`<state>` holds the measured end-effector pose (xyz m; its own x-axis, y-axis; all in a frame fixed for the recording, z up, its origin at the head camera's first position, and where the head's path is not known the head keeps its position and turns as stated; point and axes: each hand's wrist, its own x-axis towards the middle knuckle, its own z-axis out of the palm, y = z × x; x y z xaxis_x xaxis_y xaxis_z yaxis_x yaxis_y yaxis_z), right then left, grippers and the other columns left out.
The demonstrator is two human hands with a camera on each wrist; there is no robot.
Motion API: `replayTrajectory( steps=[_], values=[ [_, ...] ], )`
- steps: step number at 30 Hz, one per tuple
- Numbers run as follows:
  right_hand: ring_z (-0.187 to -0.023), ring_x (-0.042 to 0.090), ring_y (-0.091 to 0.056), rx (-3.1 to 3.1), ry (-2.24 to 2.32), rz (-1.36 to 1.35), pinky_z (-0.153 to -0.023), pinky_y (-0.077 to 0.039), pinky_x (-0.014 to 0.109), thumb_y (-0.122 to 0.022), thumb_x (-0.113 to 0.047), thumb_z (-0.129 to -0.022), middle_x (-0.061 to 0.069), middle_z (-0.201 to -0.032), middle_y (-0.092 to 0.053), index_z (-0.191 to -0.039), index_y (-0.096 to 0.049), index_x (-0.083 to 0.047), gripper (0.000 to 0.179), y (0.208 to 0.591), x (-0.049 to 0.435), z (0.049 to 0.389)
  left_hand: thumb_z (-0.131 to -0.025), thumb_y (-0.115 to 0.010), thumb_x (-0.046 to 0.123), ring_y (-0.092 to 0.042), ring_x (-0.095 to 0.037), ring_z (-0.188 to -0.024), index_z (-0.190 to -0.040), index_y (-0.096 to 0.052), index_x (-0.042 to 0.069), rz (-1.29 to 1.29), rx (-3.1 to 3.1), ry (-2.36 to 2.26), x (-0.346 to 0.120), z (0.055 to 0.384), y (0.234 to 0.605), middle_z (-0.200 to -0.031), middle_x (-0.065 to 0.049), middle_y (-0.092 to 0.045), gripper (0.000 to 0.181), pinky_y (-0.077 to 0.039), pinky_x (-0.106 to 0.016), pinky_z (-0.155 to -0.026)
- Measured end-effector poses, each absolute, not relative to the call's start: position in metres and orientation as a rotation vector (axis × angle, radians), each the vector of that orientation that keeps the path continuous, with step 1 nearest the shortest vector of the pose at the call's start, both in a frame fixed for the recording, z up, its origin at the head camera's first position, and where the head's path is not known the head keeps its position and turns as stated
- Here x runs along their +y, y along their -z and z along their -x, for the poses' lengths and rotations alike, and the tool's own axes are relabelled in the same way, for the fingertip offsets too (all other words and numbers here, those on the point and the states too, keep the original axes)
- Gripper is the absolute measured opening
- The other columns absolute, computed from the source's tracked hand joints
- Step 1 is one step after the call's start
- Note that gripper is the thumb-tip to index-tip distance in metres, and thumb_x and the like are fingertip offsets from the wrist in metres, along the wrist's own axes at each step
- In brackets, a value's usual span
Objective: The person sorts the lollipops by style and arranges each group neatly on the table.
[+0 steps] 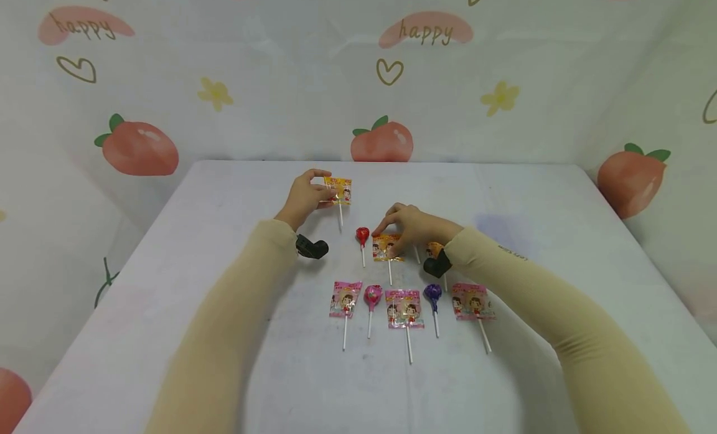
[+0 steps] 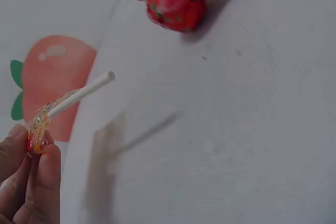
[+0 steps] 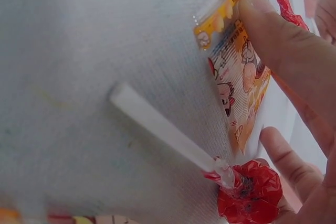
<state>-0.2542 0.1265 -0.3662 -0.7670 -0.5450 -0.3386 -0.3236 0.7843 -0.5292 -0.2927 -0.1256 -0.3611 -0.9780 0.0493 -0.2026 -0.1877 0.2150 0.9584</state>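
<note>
My left hand (image 1: pixel 304 197) pinches a flat lollipop in a yellow wrapper (image 1: pixel 343 191) between thumb and fingers, its white stick pointing toward me. In the left wrist view that lollipop's stick (image 2: pixel 84 97) casts a shadow on the table. My right hand (image 1: pixel 416 225) grips an orange-wrapped flat lollipop (image 1: pixel 383 246), with the thumb (image 3: pixel 273 30) on the wrapper and other fingers at its far side. A round red lollipop (image 1: pixel 362 235) lies between the hands. Another round red one (image 3: pixel 249 192) lies under the right hand, mostly hidden from the head view.
A nearer row on the white table (image 1: pixel 313 384) holds pink-wrapped flat lollipops (image 1: pixel 404 308), a round pink one (image 1: pixel 372 295) and a purple one (image 1: pixel 432 292). Another orange-wrapped lollipop (image 1: pixel 434 250) is partly covered by the right wrist camera (image 1: pixel 437 264). A patterned cloth (image 1: pixel 302 98) hangs behind.
</note>
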Motion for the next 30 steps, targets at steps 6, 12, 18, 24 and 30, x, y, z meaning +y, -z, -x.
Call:
replayTrajectory(
  steps=[6, 12, 18, 24, 30],
  values=[
    [-0.131, 0.036, -0.034, 2.499, 0.612, 0.667, -0.107, -0.033, 0.058, -0.083, -0.026, -0.077, 0.011, -0.14, -0.042, -0.118, -0.07, -0.027, 0.043, 0.365, 0.127, 0.254, -0.089, -0.068, 0.009, -0.064, -0.01, -0.076, -0.137, -0.051, 0.014, 0.209, 2.318, -1.714, -0.126, 0.296, 0.376, -0.111, -0.013, -0.063, 0.051, -0.056, -0.023, -0.07],
    [-0.13, 0.038, -0.036, 2.491, 0.635, 0.712, -0.105, -0.034, 0.057, -0.084, -0.025, -0.076, 0.013, -0.139, -0.043, -0.118, -0.071, -0.024, 0.043, 0.365, 0.127, 0.252, -0.091, -0.068, 0.015, -0.06, -0.009, -0.068, -0.137, -0.052, 0.015, 0.19, 2.396, -1.561, -0.123, 0.298, 0.383, -0.114, -0.012, -0.06, 0.048, -0.054, -0.018, -0.064],
    [-0.132, 0.037, -0.035, 2.492, 0.634, 0.688, -0.106, -0.034, 0.057, -0.084, -0.024, -0.076, 0.013, -0.141, -0.042, -0.118, -0.071, -0.025, 0.044, 0.366, 0.126, 0.253, -0.09, -0.07, 0.015, -0.059, -0.011, -0.071, -0.135, -0.054, 0.01, 0.117, 2.539, -1.415, -0.123, 0.297, 0.381, -0.097, -0.011, -0.066, 0.048, -0.051, -0.018, -0.065],
    [-0.132, 0.038, -0.034, 2.492, 0.624, 0.681, -0.107, -0.033, 0.058, -0.083, -0.025, -0.077, 0.013, -0.142, -0.042, -0.118, -0.07, -0.025, 0.044, 0.365, 0.126, 0.253, -0.088, -0.072, 0.014, -0.059, -0.011, -0.074, -0.132, -0.056, 0.008, 0.143, 2.591, -1.337, -0.124, 0.297, 0.38, -0.1, -0.012, -0.068, 0.047, -0.049, -0.02, -0.069],
    [-0.132, 0.04, -0.033, 2.494, 0.616, 0.706, -0.108, -0.031, 0.059, -0.083, -0.025, -0.076, 0.014, -0.142, -0.041, -0.119, -0.07, -0.024, 0.044, 0.364, 0.127, 0.253, -0.088, -0.073, 0.021, -0.054, -0.011, -0.072, -0.131, -0.056, 0.01, 0.099, 2.69, -1.173, -0.122, 0.298, 0.38, -0.086, -0.005, -0.062, 0.047, -0.043, -0.024, -0.073]
  ],
)
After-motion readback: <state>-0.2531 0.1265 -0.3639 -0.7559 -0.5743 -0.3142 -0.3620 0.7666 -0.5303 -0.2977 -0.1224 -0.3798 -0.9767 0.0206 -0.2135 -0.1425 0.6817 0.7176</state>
